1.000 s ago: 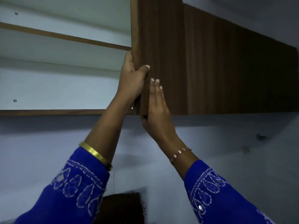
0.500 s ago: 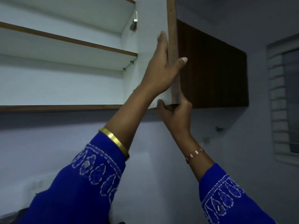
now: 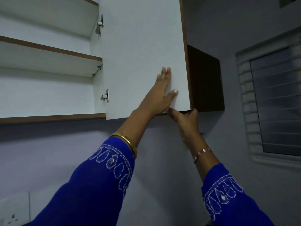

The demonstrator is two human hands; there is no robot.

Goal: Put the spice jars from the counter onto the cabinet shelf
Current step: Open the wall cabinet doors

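Observation:
The wall cabinet stands open, its white inner shelves (image 3: 48, 53) bare. The cabinet door (image 3: 140, 51) is swung wide toward me, white inner face showing. My left hand (image 3: 160, 93) lies flat against that inner face near the lower right corner, fingers together and pointing up. My right hand (image 3: 185, 119) grips the door's bottom right corner from below, fingers hooked behind the edge. No spice jars and no counter are in view.
A closed dark wood cabinet (image 3: 205, 79) sits behind the open door to the right. A louvred window (image 3: 275, 101) is on the right wall. A wall socket (image 3: 13, 209) shows at the lower left. Two metal hinges (image 3: 105, 95) hold the door.
The door has swung from nearly edge-on to wide open. My left hand moved from gripping its edge to lying flat on the inner face. My right hand stayed at the bottom corner.

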